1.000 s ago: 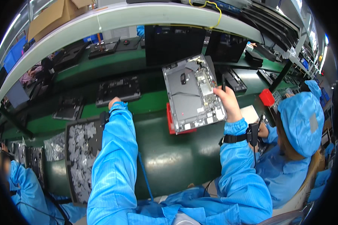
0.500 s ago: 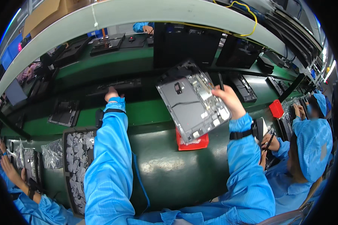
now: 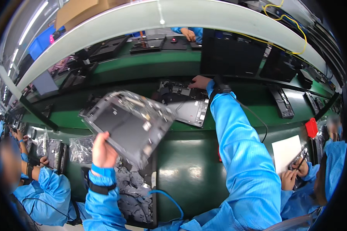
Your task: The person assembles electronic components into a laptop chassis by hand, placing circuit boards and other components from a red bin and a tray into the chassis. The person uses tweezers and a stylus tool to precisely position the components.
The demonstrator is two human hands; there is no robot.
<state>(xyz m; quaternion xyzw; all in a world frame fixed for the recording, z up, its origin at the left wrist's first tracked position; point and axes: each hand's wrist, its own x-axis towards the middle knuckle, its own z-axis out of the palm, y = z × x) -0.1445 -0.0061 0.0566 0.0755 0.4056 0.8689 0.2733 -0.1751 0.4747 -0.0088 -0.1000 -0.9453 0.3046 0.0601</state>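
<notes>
My left hand (image 3: pixel 104 152) grips the near edge of a grey laptop base (image 3: pixel 121 119), tilted in the air and smeared by motion. Circuit parts show along its far side. Stretched far forward, my right hand (image 3: pixel 200 82) has its fingers closed at the far edge of a second laptop base (image 3: pixel 185 107). That one lies on the green far strip of the bench, with a bare circuit board and a grey lower half. Beneath the raised base is a dark tray (image 3: pixel 155 200) of many grey pieces, partly hidden by it.
A blue coiled cord (image 3: pixel 169 195) crosses the tray's edge. Clear plastic bags (image 3: pixel 81 149) lie at left. Co-workers in blue sit on both sides; a white sheet (image 3: pixel 286 151) is at right. Dark panels (image 3: pixel 235 52) stand behind, below a pale overhead beam (image 3: pixel 173 13).
The base my right hand held up now rests on the far strip. My left hand, which was reaching to the far strip, has come back holding another base. The view has swung left.
</notes>
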